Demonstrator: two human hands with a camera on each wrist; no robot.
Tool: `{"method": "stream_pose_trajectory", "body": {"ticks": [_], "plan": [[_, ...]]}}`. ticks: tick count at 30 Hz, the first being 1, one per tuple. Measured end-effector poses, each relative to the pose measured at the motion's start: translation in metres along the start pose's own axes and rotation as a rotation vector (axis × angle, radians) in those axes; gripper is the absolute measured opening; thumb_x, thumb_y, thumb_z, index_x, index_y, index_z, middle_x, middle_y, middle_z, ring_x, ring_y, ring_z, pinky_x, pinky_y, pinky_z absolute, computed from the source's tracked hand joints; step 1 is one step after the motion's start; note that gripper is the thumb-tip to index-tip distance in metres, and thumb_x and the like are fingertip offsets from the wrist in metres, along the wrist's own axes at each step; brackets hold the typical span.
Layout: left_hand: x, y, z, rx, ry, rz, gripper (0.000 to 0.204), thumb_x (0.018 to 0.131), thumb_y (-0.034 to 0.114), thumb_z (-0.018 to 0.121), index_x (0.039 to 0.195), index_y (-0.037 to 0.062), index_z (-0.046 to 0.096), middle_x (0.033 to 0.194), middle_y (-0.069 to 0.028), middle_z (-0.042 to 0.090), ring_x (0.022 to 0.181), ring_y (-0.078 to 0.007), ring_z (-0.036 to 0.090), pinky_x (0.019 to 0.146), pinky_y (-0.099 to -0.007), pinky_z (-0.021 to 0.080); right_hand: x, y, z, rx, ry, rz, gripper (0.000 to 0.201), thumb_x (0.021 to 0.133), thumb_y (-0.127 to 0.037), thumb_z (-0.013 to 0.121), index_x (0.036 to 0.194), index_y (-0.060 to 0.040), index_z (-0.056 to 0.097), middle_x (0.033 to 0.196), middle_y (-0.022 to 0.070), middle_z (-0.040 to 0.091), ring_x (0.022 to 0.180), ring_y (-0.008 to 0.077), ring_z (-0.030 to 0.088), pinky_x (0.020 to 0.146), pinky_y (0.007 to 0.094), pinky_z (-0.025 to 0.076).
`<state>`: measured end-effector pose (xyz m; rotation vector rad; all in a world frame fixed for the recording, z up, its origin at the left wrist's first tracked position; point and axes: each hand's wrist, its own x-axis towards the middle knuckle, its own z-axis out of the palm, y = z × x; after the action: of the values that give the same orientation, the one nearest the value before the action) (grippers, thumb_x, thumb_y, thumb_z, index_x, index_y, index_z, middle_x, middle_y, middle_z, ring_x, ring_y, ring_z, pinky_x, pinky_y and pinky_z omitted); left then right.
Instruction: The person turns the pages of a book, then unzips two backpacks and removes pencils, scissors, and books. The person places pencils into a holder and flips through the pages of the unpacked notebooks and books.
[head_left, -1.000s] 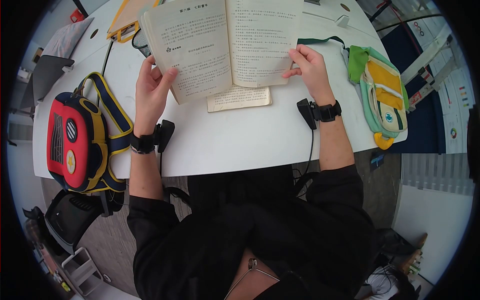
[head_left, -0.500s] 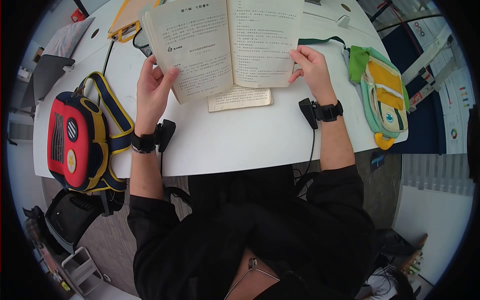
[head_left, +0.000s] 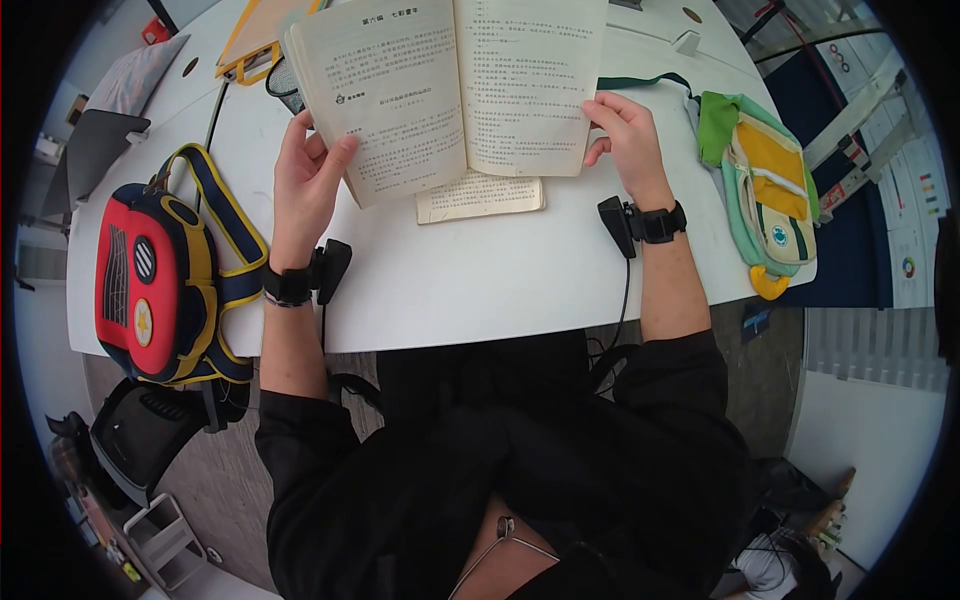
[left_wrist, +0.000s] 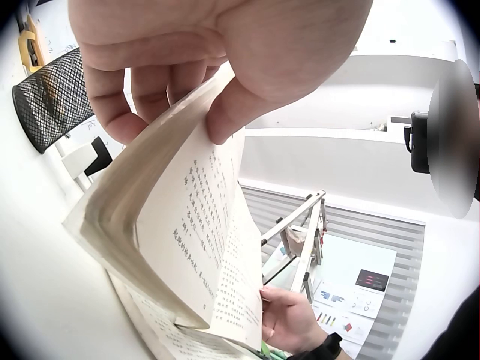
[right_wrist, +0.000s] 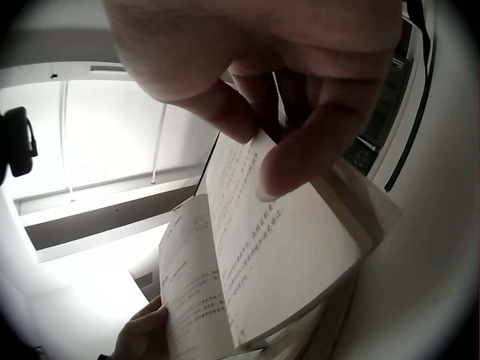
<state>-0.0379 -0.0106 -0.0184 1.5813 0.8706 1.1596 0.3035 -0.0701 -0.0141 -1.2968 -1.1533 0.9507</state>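
White tabletop [head_left: 480, 285] below, left grip [head_left: 305, 188] and right grip [head_left: 632, 148] hold the open book [head_left: 400, 100] between them

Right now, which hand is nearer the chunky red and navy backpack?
Left. The left hand is up and right of the backpack; the right hand is farther, across the open paper book.

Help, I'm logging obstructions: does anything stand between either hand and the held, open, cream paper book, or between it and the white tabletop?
Nothing visible separates the left hand or right hand from the open book; both hold its sides. Between it and the tabletop, a second cream rectangular paper book lies partly underneath; contact is unclear.
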Motion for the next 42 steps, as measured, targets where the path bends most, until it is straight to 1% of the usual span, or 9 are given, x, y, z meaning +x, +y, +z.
{"method": "stream_pose_trajectory", "body": {"ticks": [3, 5, 21, 23, 25, 28, 36, 38, 42], "plan": [[-0.0005, 0.0009, 0.0006, 0.002, 0.007, -0.003, 0.044, 0.095, 0.015, 0.06, 0.129, -0.0027, 0.04, 0.101, -0.0127, 0.069, 0.097, -0.0127, 0.061, 0.09, -0.0282, 0.044, 0.0004, 0.0015, -0.0014, -0.007, 0.007, 0.006, 0.024, 0.091, -0.018, 0.056, 0.093, 0.0032, 0.067, 0.083, 0.0064, 0.064, 0.067, 0.0104, 0.06, 0.043, 0.022, 0.048], [-0.0002, 0.0005, 0.0005, -0.003, 0.007, -0.002, 0.043, 0.095, 0.015, 0.06, 0.129, -0.0026, 0.04, 0.1, -0.0127, 0.069, 0.097, -0.0126, 0.061, 0.09, -0.0282, 0.044, 0.0, 0.0013, -0.0028, -0.026, -0.013, 0.036, 0.023, 0.091, -0.019, 0.055, 0.096, 0.0017, 0.066, 0.088, 0.0047, 0.065, 0.077, 0.0099, 0.059, 0.044, 0.0225, 0.046], [-0.0002, -0.0014, -0.0009, -0.007, -0.007, -0.004, 0.043, 0.095, 0.015, 0.061, 0.128, -0.0022, 0.04, 0.104, -0.0136, 0.068, 0.099, -0.0128, 0.061, 0.09, -0.0282, 0.044, 0.0001, 0.0016, -0.0018, -0.024, -0.018, 0.038, 0.022, 0.092, -0.018, 0.055, 0.095, 0.0008, 0.065, 0.087, 0.0038, 0.064, 0.076, 0.0096, 0.058, 0.045, 0.0223, 0.046], [-0.0002, -0.0011, -0.0012, -0.005, -0.008, -0.004, 0.043, 0.095, 0.015, 0.061, 0.128, -0.0022, 0.04, 0.104, -0.0137, 0.068, 0.099, -0.0129, 0.061, 0.09, -0.0283, 0.044, -0.0005, -0.0001, 0.0004, -0.004, 0.009, 0.011, 0.023, 0.091, -0.018, 0.055, 0.09, 0.0021, 0.066, 0.081, 0.0055, 0.064, 0.065, 0.009, 0.059, 0.043, 0.0212, 0.047], [-0.0002, -0.0008, -0.0013, 0.02, -0.014, 0.005, 0.039, 0.095, 0.012, 0.058, 0.127, -0.0025, 0.04, 0.107, -0.0158, 0.067, 0.101, -0.0167, 0.063, 0.092, -0.0298, 0.047, -0.0008, 0.0001, 0.0004, -0.002, 0.008, 0.009, 0.023, 0.091, -0.018, 0.055, 0.09, 0.0021, 0.066, 0.081, 0.0054, 0.064, 0.066, 0.0089, 0.058, 0.043, 0.0212, 0.047], [-0.0001, -0.0025, -0.0017, -0.014, -0.014, -0.006, 0.044, 0.095, 0.015, 0.061, 0.129, -0.0023, 0.04, 0.105, -0.014, 0.068, 0.101, -0.0134, 0.06, 0.091, -0.0288, 0.044, 0.0, 0.0016, -0.0006, -0.002, 0.005, 0.008, 0.023, 0.091, -0.018, 0.055, 0.09, 0.002, 0.066, 0.081, 0.0053, 0.064, 0.066, 0.0088, 0.059, 0.043, 0.0211, 0.047], [-0.0001, -0.0018, -0.0019, -0.004, -0.016, -0.006, 0.044, 0.095, 0.015, 0.061, 0.129, -0.0021, 0.039, 0.105, -0.0139, 0.068, 0.101, -0.0136, 0.06, 0.092, -0.0289, 0.044, 0.0001, 0.0022, -0.0011, 0.004, 0.002, 0.007, 0.022, 0.091, -0.018, 0.056, 0.091, 0.0018, 0.066, 0.082, 0.0055, 0.065, 0.067, 0.0087, 0.059, 0.044, 0.021, 0.047], [-0.0002, -0.0018, -0.002, 0.003, -0.018, -0.008, 0.044, 0.095, 0.015, 0.061, 0.129, -0.0021, 0.039, 0.105, -0.0139, 0.068, 0.101, -0.0137, 0.06, 0.092, -0.0289, 0.044, 0.0, 0.0025, -0.0023, -0.023, -0.017, 0.028, 0.022, 0.092, -0.018, 0.055, 0.096, 0.0012, 0.065, 0.087, 0.0047, 0.064, 0.075, 0.0096, 0.059, 0.044, 0.022, 0.046], [-0.0001, -0.0022, -0.002, 0.003, -0.013, -0.012, 0.044, 0.095, 0.016, 0.061, 0.129, -0.002, 0.04, 0.105, -0.0139, 0.068, 0.102, -0.0137, 0.06, 0.092, -0.029, 0.044, 0.0006, 0.0033, -0.0029, -0.028, -0.015, 0.032, 0.023, 0.092, -0.018, 0.055, 0.097, 0.0015, 0.065, 0.087, 0.0048, 0.065, 0.075, 0.0096, 0.059, 0.044, 0.0221, 0.046]]}}
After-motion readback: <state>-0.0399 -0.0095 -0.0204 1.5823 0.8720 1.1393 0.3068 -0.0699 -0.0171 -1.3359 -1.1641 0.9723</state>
